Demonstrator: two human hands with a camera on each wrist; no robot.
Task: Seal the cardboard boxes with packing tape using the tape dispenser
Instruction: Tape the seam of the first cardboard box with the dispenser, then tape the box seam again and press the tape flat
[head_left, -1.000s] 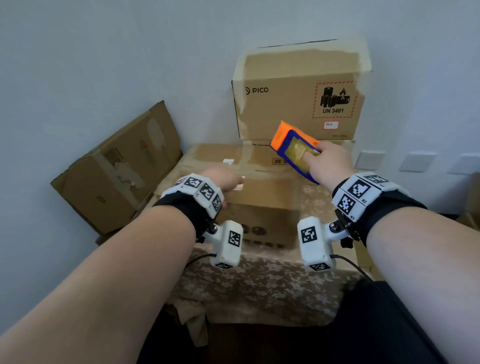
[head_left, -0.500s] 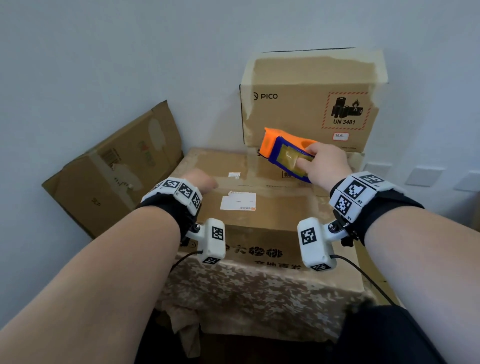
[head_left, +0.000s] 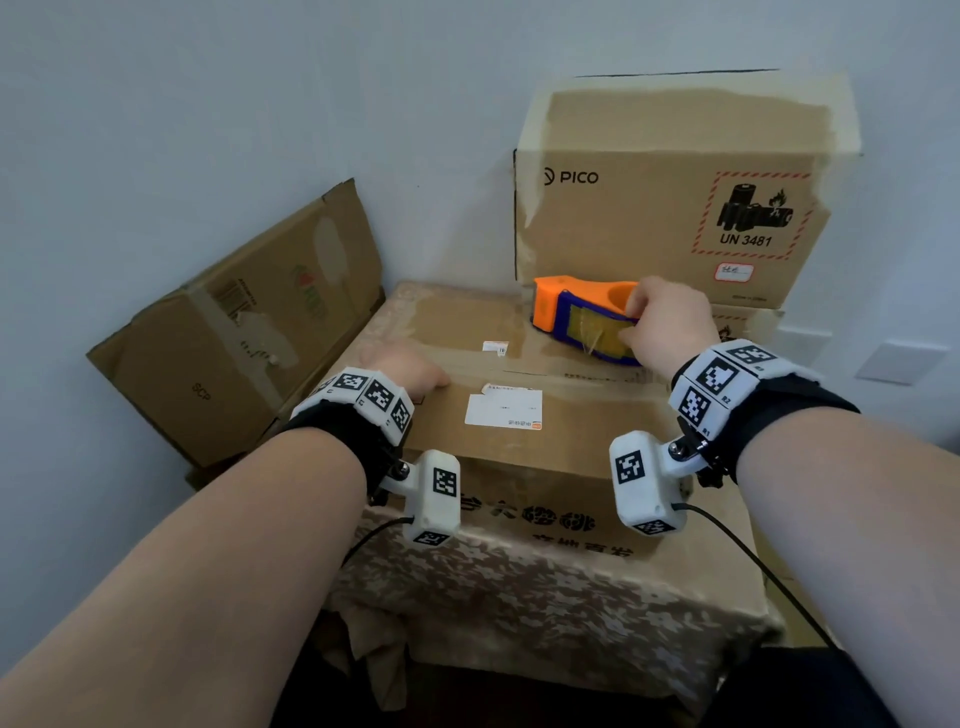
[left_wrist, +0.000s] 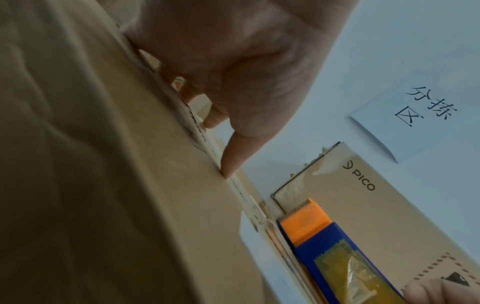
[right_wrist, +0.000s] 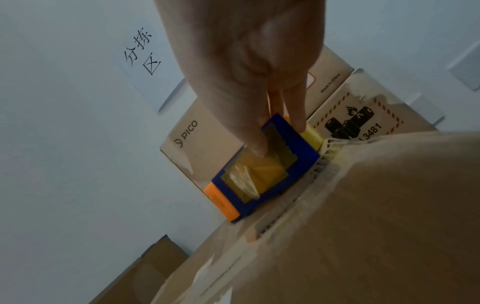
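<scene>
An orange and blue tape dispenser (head_left: 576, 317) (right_wrist: 262, 170) (left_wrist: 335, 246) sits low on the far right part of the cardboard box (head_left: 519, 452) in front of me. My right hand (head_left: 660, 322) grips it, thumb on its blue side and fingers over the top. My left hand (head_left: 410, 364) (left_wrist: 233, 86) lies flat on the box top at the left, with a fingertip touching the centre seam (left_wrist: 233, 185). A white label (head_left: 504, 410) is stuck on the near flap.
A PICO box (head_left: 670, 197) stands stacked behind on the right, against the wall. Another taped box (head_left: 244, 322) leans tilted at the left. The box in front rests on a patterned cloth (head_left: 545, 587). A paper sign (left_wrist: 420, 115) hangs on the wall.
My right hand has lowered the dispenser from mid-air down onto the far part of the box top. My left hand has slid left along the box top.
</scene>
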